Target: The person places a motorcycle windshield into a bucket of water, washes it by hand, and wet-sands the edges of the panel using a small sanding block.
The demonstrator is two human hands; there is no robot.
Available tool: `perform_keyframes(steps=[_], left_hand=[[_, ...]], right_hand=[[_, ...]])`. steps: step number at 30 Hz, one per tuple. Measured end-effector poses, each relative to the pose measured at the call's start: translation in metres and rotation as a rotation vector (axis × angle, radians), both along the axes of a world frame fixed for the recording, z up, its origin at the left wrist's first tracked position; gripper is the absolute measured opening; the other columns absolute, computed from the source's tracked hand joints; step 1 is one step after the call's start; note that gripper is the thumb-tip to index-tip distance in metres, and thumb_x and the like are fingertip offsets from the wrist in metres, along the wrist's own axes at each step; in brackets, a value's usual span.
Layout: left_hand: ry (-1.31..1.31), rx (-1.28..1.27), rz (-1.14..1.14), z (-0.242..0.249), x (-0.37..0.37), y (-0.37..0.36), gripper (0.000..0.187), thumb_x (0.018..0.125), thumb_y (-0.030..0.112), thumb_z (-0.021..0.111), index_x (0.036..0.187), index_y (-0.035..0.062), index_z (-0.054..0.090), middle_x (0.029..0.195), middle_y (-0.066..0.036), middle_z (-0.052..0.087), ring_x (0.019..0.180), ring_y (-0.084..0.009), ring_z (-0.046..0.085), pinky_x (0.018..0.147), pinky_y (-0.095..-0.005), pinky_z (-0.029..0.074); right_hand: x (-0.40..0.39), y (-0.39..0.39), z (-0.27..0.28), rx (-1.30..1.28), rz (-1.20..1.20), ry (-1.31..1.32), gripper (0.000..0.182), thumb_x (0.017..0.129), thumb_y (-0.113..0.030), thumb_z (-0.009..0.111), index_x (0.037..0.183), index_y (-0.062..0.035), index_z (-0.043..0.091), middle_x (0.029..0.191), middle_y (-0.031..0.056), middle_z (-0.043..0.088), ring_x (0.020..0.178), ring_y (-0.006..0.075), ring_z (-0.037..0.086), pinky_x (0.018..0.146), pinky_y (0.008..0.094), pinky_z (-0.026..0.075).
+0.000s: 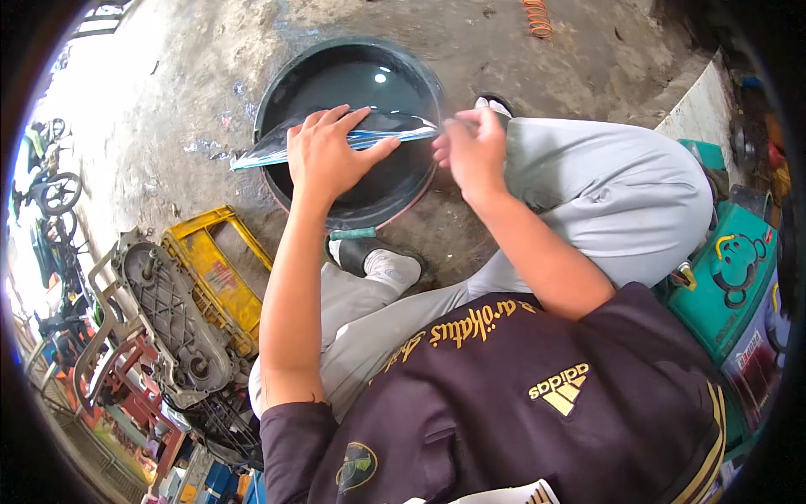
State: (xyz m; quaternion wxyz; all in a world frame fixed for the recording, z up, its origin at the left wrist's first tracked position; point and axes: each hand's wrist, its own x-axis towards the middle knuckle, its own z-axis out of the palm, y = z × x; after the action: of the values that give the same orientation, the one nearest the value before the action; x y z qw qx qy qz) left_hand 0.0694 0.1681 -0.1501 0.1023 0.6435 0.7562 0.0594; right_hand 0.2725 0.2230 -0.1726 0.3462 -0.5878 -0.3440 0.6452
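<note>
My left hand [326,155] lies over a long glossy panel [395,136] with blue and white stripes, its fingers spread across the top and its thumb along the near edge. The panel tapers at both ends and spans a round black basin [267,109], which holds dark, reflecting liquid. At the panel's right tip, my right hand [472,151] is closed with curled fingers. Those fingers are slightly blurred, and what they pinch is hard to make out.
A green handle [353,233] lies by the basin's near rim, beside my shoe [390,262]. Left are a yellow crate [214,277] and a metal engine cover [172,307]. Green cases [722,286] stand right. An orange coiled hose [537,18] lies on the concrete floor.
</note>
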Motion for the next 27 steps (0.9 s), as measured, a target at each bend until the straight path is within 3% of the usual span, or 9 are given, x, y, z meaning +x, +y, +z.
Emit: perform_keyframes(steps=[2, 9, 12, 16, 18, 20, 24, 26, 27], left_hand=[[-0.010, 0.087, 0.008, -0.003, -0.001, 0.001, 0.067, 0.075, 0.070, 0.075, 0.118, 0.0181, 0.079, 0.125, -0.008, 0.073, 0.119, -0.0264, 0.066, 0.099, -0.0445, 0.048], [-0.120, 0.124, 0.055, 0.006, -0.001, 0.001, 0.071, 0.073, 0.064, 0.081, 0.126, 0.0176, 0.075, 0.126, -0.008, 0.073, 0.125, -0.0289, 0.061, 0.104, -0.0472, 0.042], [-0.073, 0.329, 0.052, 0.016, 0.011, -0.009, 0.066, 0.074, 0.057, 0.084, 0.123, 0.0152, 0.073, 0.124, -0.008, 0.071, 0.131, -0.0346, 0.055, 0.108, -0.0507, 0.038], [-0.006, 0.757, 0.346, 0.004, 0.050, -0.044, 0.044, 0.077, 0.038, 0.084, 0.110, 0.0137, 0.069, 0.121, -0.007, 0.065, 0.134, -0.0382, 0.049, 0.110, -0.0527, 0.034], [-0.231, 0.587, 0.437, -0.020, 0.057, -0.066, 0.037, 0.080, 0.032, 0.083, 0.105, 0.0095, 0.069, 0.114, -0.011, 0.069, 0.124, -0.0363, 0.059, 0.105, -0.0477, 0.042], [-0.735, 0.198, 0.648, -0.028, 0.059, -0.064, 0.038, 0.084, 0.034, 0.078, 0.106, 0.0032, 0.072, 0.111, -0.018, 0.073, 0.111, -0.0359, 0.068, 0.096, -0.0437, 0.051], [-0.460, -0.016, 0.586, -0.089, 0.033, -0.044, 0.044, 0.089, 0.040, 0.070, 0.106, 0.0004, 0.075, 0.112, -0.022, 0.074, 0.105, -0.0354, 0.072, 0.089, -0.0441, 0.056], [-0.215, -0.548, 0.386, -0.109, 0.021, -0.028, 0.046, 0.091, 0.043, 0.065, 0.106, 0.0021, 0.077, 0.121, -0.023, 0.071, 0.116, -0.0341, 0.069, 0.095, -0.0460, 0.054], [-0.208, -0.543, 0.392, -0.145, 0.010, -0.026, 0.046, 0.091, 0.043, 0.065, 0.106, 0.0021, 0.077, 0.121, -0.023, 0.071, 0.116, -0.0341, 0.069, 0.095, -0.0460, 0.054]], right_hand=[[0.003, 0.006, 0.011, 0.016, -0.013, 0.004, 0.022, 0.097, -0.004, 0.059, 0.115, 0.0023, 0.048, 0.075, 0.0152, 0.067, 0.053, 0.0184, 0.063, 0.047, 0.0297, 0.051], [0.020, 0.011, 0.051, 0.098, -0.033, 0.162, 0.033, 0.102, -0.010, 0.059, 0.128, 0.0009, 0.041, 0.083, 0.0167, 0.068, 0.059, 0.0191, 0.066, 0.053, 0.0295, 0.056], [0.028, 0.016, 0.075, 0.092, 0.057, 0.144, 0.037, 0.102, -0.011, 0.059, 0.131, 0.0008, 0.040, 0.087, 0.0171, 0.069, 0.063, 0.0193, 0.068, 0.056, 0.0294, 0.057], [0.063, 0.027, 0.129, 0.142, 0.386, 0.004, 0.031, 0.104, -0.014, 0.058, 0.128, 0.0003, 0.046, 0.098, 0.0141, 0.073, 0.077, 0.0166, 0.069, 0.066, 0.0292, 0.056], [0.076, 0.039, 0.150, 0.168, 0.536, -0.026, 0.024, 0.104, -0.014, 0.057, 0.123, -0.0011, 0.052, 0.101, 0.0115, 0.074, 0.084, 0.0144, 0.069, 0.071, 0.0292, 0.054], [0.082, 0.046, 0.166, 0.243, 0.731, -0.107, 0.021, 0.104, -0.014, 0.057, 0.122, -0.0030, 0.054, 0.100, 0.0104, 0.074, 0.087, 0.0135, 0.069, 0.074, 0.0292, 0.054], [0.073, 0.045, 0.158, 0.197, 0.689, -0.001, 0.021, 0.103, -0.013, 0.058, 0.122, -0.0039, 0.056, 0.102, 0.0100, 0.074, 0.091, 0.0145, 0.070, 0.077, 0.0294, 0.054], [0.067, 0.034, 0.153, 0.157, 0.633, 0.058, 0.020, 0.103, -0.012, 0.058, 0.121, -0.0037, 0.056, 0.102, 0.0104, 0.074, 0.091, 0.0148, 0.070, 0.077, 0.0293, 0.054], [0.065, 0.029, 0.151, 0.118, 0.566, 0.109, 0.020, 0.103, -0.012, 0.058, 0.121, -0.0036, 0.056, 0.102, 0.0109, 0.074, 0.091, 0.0151, 0.071, 0.078, 0.0292, 0.055]])
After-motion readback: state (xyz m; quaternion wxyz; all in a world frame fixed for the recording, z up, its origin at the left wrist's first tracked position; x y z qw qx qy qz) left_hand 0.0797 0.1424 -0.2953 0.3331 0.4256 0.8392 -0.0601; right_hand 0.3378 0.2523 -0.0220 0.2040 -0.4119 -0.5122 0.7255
